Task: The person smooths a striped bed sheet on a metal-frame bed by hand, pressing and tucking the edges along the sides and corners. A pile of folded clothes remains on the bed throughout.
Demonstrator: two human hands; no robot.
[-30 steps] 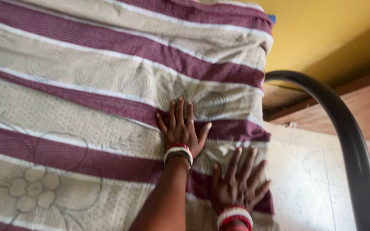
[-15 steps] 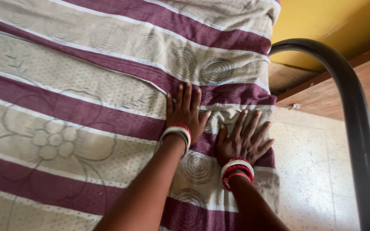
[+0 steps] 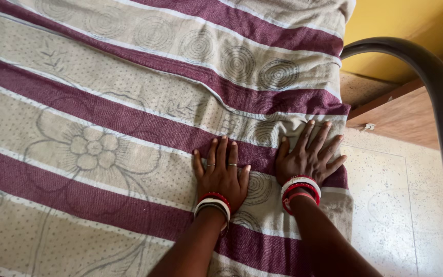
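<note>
A striped bedsheet (image 3: 103, 118), maroon and beige with flower and circle prints, covers the bed. My left hand (image 3: 221, 174) lies flat on it, fingers spread, rings on two fingers and red-and-white bangles at the wrist. Just to its right, my right hand (image 3: 308, 156) presses flat near the sheet's right edge, also wearing bangles. Neither hand holds anything. A few wrinkles run in the cloth above both hands.
A dark curved metal bed rail (image 3: 437, 87) arcs along the right side. Beyond the bed's edge lies a speckled pale floor (image 3: 396, 205), a wooden board (image 3: 411, 113) and a yellow wall (image 3: 406, 25).
My left hand has slid back toward me over the sheet, while my right hand stayed near the right edge. The view has shifted, showing more of the flower print.
</note>
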